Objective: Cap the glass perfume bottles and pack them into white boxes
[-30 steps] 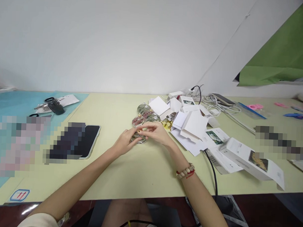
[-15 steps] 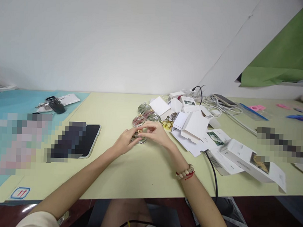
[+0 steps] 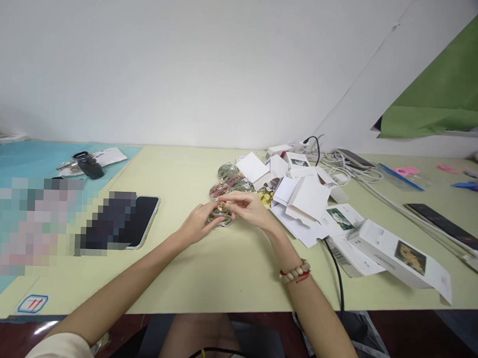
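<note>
At the yellow table (image 3: pixel 204 282), both hands' fingers (image 3: pixel 244 196) hold a gold-topped ornament (image 3: pixel 222 212).

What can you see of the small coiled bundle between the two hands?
The coiled bundle is a low, rounded loop, greenish-grey with shiny, pale edges; its material is unclear. A small gold-coloured piece shows at its upper side. It lies roughly flat on the pale yellow table, just nearer the person than a reddish coil. The fingers of the left hand and right hand close in around it, partly hiding it; exactly which fingertips touch it is hard to tell.
</note>
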`<state>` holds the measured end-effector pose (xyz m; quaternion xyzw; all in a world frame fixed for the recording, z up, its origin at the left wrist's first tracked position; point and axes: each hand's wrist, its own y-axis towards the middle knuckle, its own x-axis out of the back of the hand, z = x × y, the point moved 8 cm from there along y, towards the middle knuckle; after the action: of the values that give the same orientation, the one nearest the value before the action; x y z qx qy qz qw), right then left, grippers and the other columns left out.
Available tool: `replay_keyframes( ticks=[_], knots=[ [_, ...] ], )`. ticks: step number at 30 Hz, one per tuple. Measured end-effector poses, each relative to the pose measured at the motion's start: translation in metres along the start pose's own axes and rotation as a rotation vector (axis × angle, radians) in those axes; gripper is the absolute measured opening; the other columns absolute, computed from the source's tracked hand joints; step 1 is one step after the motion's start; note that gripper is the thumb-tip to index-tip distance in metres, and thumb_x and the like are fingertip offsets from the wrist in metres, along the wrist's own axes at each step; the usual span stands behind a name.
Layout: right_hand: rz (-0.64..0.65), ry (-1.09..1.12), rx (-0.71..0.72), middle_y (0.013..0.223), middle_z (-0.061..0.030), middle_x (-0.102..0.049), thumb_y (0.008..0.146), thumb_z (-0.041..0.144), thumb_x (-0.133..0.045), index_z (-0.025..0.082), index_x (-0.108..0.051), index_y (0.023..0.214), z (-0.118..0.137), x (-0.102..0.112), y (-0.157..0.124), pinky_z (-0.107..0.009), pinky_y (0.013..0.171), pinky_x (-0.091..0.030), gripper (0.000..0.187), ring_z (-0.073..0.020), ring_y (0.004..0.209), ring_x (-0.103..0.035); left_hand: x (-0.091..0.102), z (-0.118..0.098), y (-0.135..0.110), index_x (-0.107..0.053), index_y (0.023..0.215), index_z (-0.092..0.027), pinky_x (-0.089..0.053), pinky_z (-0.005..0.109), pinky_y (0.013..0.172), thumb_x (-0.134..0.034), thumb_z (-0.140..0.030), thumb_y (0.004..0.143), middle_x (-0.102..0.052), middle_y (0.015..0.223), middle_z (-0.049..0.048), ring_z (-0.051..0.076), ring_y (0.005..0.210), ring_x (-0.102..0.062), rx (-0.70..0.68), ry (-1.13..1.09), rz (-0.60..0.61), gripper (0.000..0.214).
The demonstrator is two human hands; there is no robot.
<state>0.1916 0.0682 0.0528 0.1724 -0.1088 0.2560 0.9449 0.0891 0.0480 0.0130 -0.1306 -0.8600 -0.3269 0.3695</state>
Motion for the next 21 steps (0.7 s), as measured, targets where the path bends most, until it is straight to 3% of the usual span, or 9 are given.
replay_keyframes(
  ticks=[3,13,21],
  knots=[
    [-0.096,-0.018,0.005,0.092,-0.0071,-0.061,0.07,0.036,-0.064,0.017,-0.067,0.094,0.0,0.005,0.0,-0.017,0.044,-0.042,0.031,-0.0028,0.047,-0.048,0.0,0.0,0.0,-0.042,0.112,-0.019,-0.04,0.03,0.079,-0.042,-0.035,0.087,-0.058,0.103,0.0054,0.017,0.091,-0.054,0.0,0.007,0.008,0.031],
    [-0.125,-0.123,0.067,0.086,-0.0064,-0.062,0.067,0.039,-0.065,0.017,-0.068,0.091,-0.004,0.003,0.0,-0.019,0.049,-0.039,0.032,-0.0049,0.054,-0.045,0.001,-0.003,0.001,-0.046,0.105,-0.018,-0.041,0.029,0.075,-0.042,-0.035,0.087,-0.059,0.095,0.0049,0.017,0.084,-0.054,0.01,0.004,0.014,0.025],
    [-0.135,-0.132,-0.001,0.084,-0.0057,-0.063,0.065,0.039,-0.066,0.015,-0.067,0.087,-0.013,0.003,0.0,-0.018,0.044,-0.034,0.032,-0.0042,0.05,-0.043,0.0,-0.002,0.001,-0.044,0.108,-0.019,-0.04,0.03,0.077,-0.042,-0.035,0.087,-0.057,0.101,0.0049,0.017,0.088,-0.053,0.019,-0.015,0.025,0.027]
  ],
)
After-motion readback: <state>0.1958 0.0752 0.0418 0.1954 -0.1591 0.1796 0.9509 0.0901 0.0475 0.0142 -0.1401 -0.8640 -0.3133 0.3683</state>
